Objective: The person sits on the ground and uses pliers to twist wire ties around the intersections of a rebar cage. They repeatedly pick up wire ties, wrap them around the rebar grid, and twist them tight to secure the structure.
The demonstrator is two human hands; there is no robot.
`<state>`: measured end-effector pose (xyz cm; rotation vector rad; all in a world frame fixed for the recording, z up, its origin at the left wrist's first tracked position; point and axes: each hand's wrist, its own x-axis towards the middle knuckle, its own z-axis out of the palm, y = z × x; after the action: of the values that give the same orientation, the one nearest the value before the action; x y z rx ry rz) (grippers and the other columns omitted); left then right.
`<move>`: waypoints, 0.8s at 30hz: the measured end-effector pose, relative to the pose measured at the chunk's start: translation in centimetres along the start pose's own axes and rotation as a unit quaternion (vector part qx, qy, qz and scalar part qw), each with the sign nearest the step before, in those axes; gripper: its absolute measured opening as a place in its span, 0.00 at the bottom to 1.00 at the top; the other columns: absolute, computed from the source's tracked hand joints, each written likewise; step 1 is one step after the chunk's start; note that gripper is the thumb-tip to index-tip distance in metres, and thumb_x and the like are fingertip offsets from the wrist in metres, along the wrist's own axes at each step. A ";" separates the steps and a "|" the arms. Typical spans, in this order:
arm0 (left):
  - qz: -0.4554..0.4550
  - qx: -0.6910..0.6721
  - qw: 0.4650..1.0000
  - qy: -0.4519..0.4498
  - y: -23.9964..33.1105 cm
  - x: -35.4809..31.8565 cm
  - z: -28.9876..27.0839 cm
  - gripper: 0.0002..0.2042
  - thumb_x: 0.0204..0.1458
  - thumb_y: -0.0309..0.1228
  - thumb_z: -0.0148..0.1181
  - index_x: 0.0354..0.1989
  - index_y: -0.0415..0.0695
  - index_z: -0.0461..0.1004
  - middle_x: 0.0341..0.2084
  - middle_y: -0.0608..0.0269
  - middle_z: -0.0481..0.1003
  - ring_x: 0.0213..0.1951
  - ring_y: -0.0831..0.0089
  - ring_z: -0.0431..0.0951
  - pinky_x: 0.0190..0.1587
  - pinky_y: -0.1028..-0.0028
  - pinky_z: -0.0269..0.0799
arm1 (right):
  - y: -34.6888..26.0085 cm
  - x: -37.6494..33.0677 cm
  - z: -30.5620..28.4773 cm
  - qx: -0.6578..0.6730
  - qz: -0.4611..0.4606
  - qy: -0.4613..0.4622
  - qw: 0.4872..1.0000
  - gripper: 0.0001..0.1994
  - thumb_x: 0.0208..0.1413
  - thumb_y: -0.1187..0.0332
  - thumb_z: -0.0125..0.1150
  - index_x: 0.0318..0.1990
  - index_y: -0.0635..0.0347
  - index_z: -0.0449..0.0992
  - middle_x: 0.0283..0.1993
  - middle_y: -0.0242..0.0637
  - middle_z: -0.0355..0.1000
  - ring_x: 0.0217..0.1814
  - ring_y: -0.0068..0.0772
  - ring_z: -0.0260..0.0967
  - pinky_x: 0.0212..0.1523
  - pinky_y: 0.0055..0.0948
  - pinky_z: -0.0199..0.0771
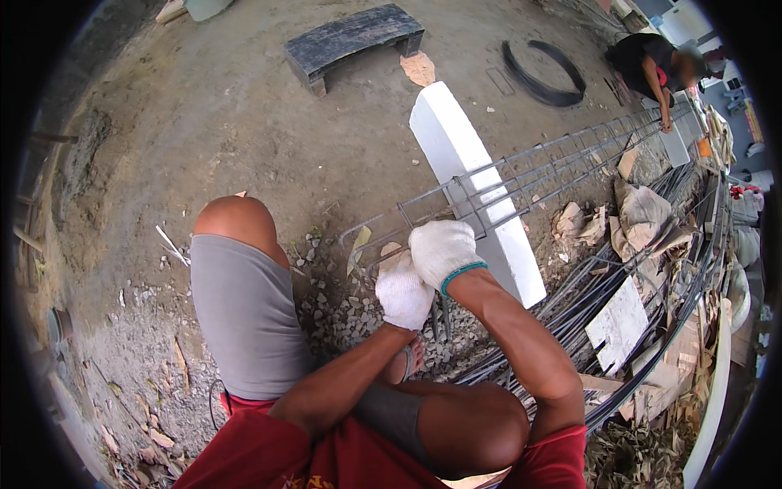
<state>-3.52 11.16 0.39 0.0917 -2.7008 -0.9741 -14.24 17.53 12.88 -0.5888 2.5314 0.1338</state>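
Both my hands wear white knitted gloves and work close together at the near end of a long rebar cage [562,167]. The cage lies across a white foam block [515,259]. My right hand [444,251], with a green cuff, is closed beside the lower bars. Two dark handles, like those of pincers [445,316], stick out below it; their jaws are hidden. Just left of it and lower, my left hand [404,293] is closed against the right one, and whatever lies in its fingers is hidden. Grey gravel [350,322] covers the ground beneath.
A dark low bench [354,41] stands ahead, with a coil of black wire [562,73] to its right. At the far end of the cage another person [652,69] bends over it. Loose steel rods [562,350], sacks [643,212] and cardboard lie along the right.
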 end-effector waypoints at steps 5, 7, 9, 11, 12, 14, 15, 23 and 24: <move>0.013 0.013 1.000 -0.005 0.9 0.6 -0.4 0.07 0.56 0.34 0.67 0.39 0.48 0.85 0.31 0.55 0.82 0.32 0.51 0.83 0.37 0.53 0.76 | 4.3 0.7 1.1 0.304 0.012 -0.085 0.949 0.25 0.58 0.45 0.66 0.37 0.64 0.85 0.28 0.44 0.80 0.29 0.42 0.78 0.31 0.42 0.79; 0.012 0.024 0.999 -0.037 1.1 0.6 -0.9 0.07 0.57 0.33 0.66 0.41 0.49 0.85 0.32 0.56 0.82 0.33 0.52 0.83 0.37 0.54 0.77 | 5.6 -0.8 1.3 0.457 0.084 -0.122 0.877 0.31 0.63 0.37 0.64 0.34 0.63 0.83 0.24 0.36 0.75 0.22 0.30 0.71 0.23 0.34 0.73; 0.040 0.018 0.999 -0.002 0.5 0.6 -0.8 0.08 0.57 0.33 0.66 0.44 0.49 0.85 0.34 0.56 0.82 0.33 0.52 0.83 0.36 0.55 0.78 | 5.8 -2.5 1.9 0.577 0.130 -0.131 0.795 0.30 0.67 0.37 0.61 0.30 0.58 0.83 0.22 0.31 0.71 0.19 0.23 0.64 0.21 0.29 0.66; 0.043 0.028 0.998 0.022 0.4 0.5 -0.8 0.08 0.58 0.32 0.66 0.44 0.49 0.84 0.34 0.55 0.82 0.34 0.52 0.83 0.36 0.55 0.78 | 5.4 -4.7 1.6 0.629 0.113 -0.111 0.761 0.30 0.68 0.36 0.60 0.32 0.56 0.82 0.21 0.25 0.69 0.18 0.19 0.60 0.19 0.25 0.61; 0.035 0.024 0.999 -0.005 0.2 0.5 -0.8 0.08 0.58 0.32 0.66 0.44 0.48 0.84 0.35 0.55 0.82 0.34 0.51 0.83 0.36 0.55 0.78 | 5.2 -5.4 1.5 0.617 0.097 -0.109 0.773 0.29 0.67 0.36 0.61 0.34 0.56 0.82 0.21 0.25 0.69 0.18 0.18 0.60 0.19 0.25 0.60; 0.028 0.008 0.997 -0.068 0.1 0.5 -1.0 0.08 0.58 0.31 0.65 0.44 0.46 0.84 0.36 0.53 0.82 0.35 0.50 0.84 0.37 0.55 0.79 | 5.3 -6.8 1.8 0.556 0.109 -0.093 0.819 0.24 0.67 0.43 0.65 0.38 0.58 0.82 0.25 0.34 0.77 0.21 0.31 0.73 0.25 0.35 0.72; 0.030 -0.001 0.998 -0.053 0.0 0.5 -1.1 0.08 0.59 0.31 0.65 0.44 0.46 0.84 0.36 0.53 0.82 0.35 0.49 0.84 0.38 0.55 0.79 | 5.0 -7.1 3.0 0.512 0.111 -0.007 0.852 0.21 0.66 0.46 0.66 0.39 0.58 0.83 0.27 0.38 0.78 0.26 0.38 0.76 0.30 0.39 0.75; 0.045 -0.021 0.997 -0.052 0.9 1.2 -1.2 0.05 0.60 0.30 0.67 0.41 0.44 0.84 0.37 0.50 0.82 0.39 0.47 0.84 0.41 0.54 0.80 | 3.3 -6.1 9.0 0.463 0.192 0.206 0.841 0.13 0.62 0.58 0.67 0.44 0.57 0.85 0.45 0.51 0.83 0.50 0.59 0.81 0.50 0.48 0.81; 0.051 -0.019 0.997 -0.054 0.8 1.1 -1.3 0.05 0.60 0.30 0.66 0.42 0.45 0.83 0.36 0.50 0.82 0.38 0.47 0.84 0.40 0.54 0.80 | 2.8 -6.0 9.9 0.457 0.189 0.205 0.844 0.12 0.62 0.58 0.67 0.43 0.57 0.85 0.45 0.51 0.83 0.51 0.59 0.81 0.51 0.48 0.80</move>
<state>-4.24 10.83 2.15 -0.1073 -2.7514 -1.0255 -6.19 24.41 7.47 0.3063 2.6548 -1.1122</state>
